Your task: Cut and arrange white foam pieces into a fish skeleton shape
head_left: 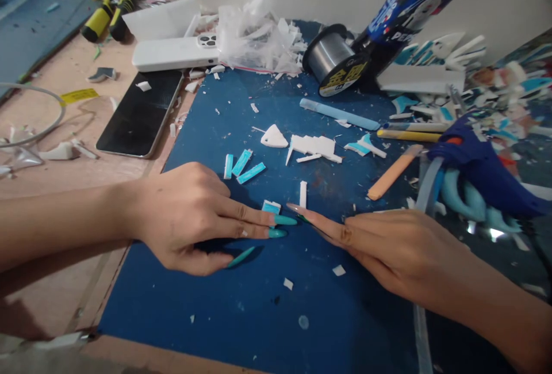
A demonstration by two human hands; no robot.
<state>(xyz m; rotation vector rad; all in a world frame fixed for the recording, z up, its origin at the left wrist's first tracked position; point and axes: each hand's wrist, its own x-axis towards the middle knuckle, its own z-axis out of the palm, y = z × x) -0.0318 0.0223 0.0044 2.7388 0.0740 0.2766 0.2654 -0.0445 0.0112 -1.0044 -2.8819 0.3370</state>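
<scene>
My left hand [207, 218] lies over the blue mat [207, 305], two fingers stretched out and the thumb apart. Its fingertips press on or beside a small blue-and-white piece [271, 207]. My right hand [383, 241] comes in from the right, fingers close together, tips beside the left fingertips; what it grips, if anything, is hidden. A narrow white strip [303, 194] lies just above the right fingertips. Several blue-and-white strips [242, 163] sit above my left hand. Farther up are a white triangular piece [274, 136] and a jagged white piece [314, 145].
A dark phone [140, 114] and a white phone [172, 53] lie at the upper left. A wire spool [332, 60] leans near a blue can [405, 11]. At right are a dark blue glue gun [487, 161], an orange stick [394, 172] and piled foam scraps.
</scene>
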